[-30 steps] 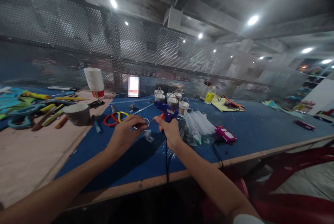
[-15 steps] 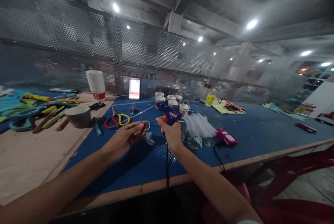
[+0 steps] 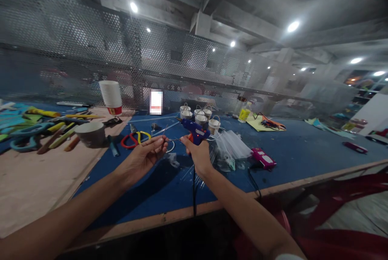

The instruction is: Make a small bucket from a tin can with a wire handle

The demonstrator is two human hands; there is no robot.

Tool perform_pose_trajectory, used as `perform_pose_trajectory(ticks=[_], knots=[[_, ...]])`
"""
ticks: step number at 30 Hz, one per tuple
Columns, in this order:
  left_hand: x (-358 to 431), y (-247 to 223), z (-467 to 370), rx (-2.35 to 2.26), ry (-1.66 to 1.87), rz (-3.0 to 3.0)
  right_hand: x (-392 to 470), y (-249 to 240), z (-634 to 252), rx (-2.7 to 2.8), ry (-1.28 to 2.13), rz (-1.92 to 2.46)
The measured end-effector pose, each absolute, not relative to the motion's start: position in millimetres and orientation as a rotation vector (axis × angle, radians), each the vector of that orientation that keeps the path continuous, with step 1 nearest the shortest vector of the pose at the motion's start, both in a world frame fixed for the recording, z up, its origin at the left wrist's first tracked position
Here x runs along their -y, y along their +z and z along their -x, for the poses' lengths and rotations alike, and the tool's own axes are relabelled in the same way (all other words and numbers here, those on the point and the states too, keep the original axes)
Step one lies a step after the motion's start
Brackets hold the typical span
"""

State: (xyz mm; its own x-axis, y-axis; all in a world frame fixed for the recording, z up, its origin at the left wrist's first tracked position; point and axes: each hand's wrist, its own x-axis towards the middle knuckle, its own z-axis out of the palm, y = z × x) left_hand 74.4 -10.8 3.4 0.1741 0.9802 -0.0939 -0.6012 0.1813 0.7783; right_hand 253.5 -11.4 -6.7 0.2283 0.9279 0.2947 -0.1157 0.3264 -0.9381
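My right hand (image 3: 200,156) grips a dark blue glue gun (image 3: 196,128) with a lit red spot on its side; its nozzle points left. A black cord hangs below it. Thumb and fingertips of my left hand (image 3: 144,157) are pinched on the end of a thin wire-like piece (image 3: 175,139), which spans the small gap to my right thumb. What it is exactly is too small to tell. A pale ring (image 3: 171,147) lies just behind my left fingertips. Beyond the glue gun stand several small white cups with loop handles (image 3: 200,119).
Red-and-yellow-handled scissors (image 3: 135,139) lie behind my left hand. A grey bowl (image 3: 91,135), stacked paper cups (image 3: 110,96) and assorted tools are at left. Clear plastic bags (image 3: 232,145), a magenta device (image 3: 263,159) and a yellow-labelled bottle (image 3: 244,113) are at right. Perforated metal mesh (image 3: 169,62) rises behind.
My left hand has moved slightly left and up, widening the gap to my right hand, with the thin piece stretched between. The glue gun has shifted slightly left.
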Motion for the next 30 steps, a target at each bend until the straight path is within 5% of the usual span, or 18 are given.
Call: perform_pose_trajectory(ticks=[30], knots=[[-3.4, -2.9, -58.1, -0.797, 1.274, -0.877, 12.8, -3.1, -256.7, 1.170, 0.966, 0.907]])
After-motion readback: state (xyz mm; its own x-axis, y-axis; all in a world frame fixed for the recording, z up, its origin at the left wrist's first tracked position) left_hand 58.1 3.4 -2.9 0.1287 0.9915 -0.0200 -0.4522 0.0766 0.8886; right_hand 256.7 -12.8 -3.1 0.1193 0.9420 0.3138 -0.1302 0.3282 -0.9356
